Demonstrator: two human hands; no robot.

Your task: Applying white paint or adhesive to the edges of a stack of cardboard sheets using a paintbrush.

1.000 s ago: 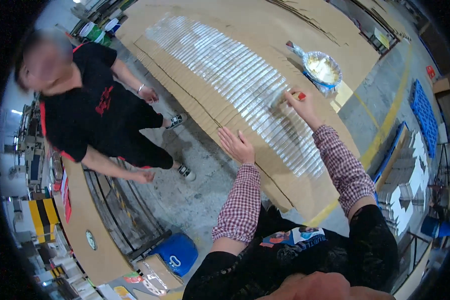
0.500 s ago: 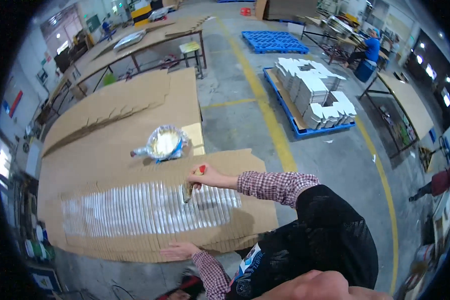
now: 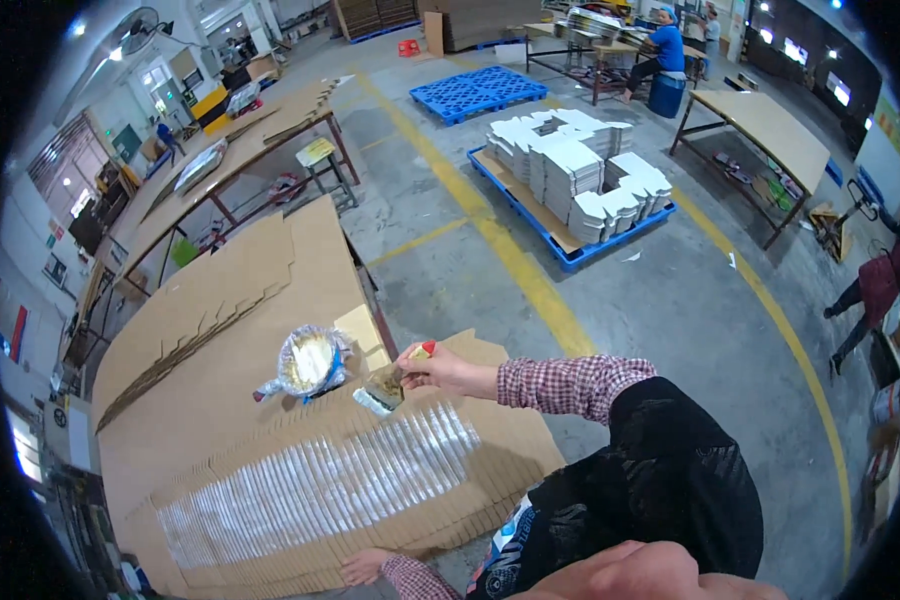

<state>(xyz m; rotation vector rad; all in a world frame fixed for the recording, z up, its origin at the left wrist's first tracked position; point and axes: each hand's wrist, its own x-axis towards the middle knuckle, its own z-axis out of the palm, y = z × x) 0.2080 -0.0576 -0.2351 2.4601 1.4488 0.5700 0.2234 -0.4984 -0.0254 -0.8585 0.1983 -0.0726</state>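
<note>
My right hand (image 3: 428, 368) is wrapped round the handle of a wide brush (image 3: 385, 388), with a red tip on the handle's end. White paste coats the bristles, which hang just beyond the far edge of a glossy wet band. That band runs across a fanned row of overlapping cardboard sheets (image 3: 270, 555). At the sheets' near edge, my left hand (image 3: 363, 566) lies flat with its fingers stretched out. Left of the brush stands a plastic-lined pan (image 3: 310, 362) of white paste, its wrapped handle pointing left.
Stacked brown cardboard (image 3: 220, 270) covers the table's far part. Beyond it, a blue pallet (image 3: 570, 262) carries piles of white flat cartons (image 3: 570, 165). Another blue pallet (image 3: 475, 92) lies farther off. Work tables (image 3: 760, 140) stand around, and people are in the background.
The brush has left the middle of the glossy band and moved away from me, nearer the pan. Its white-coated bristles now show. My left hand stays at the near edge; the view has shifted.
</note>
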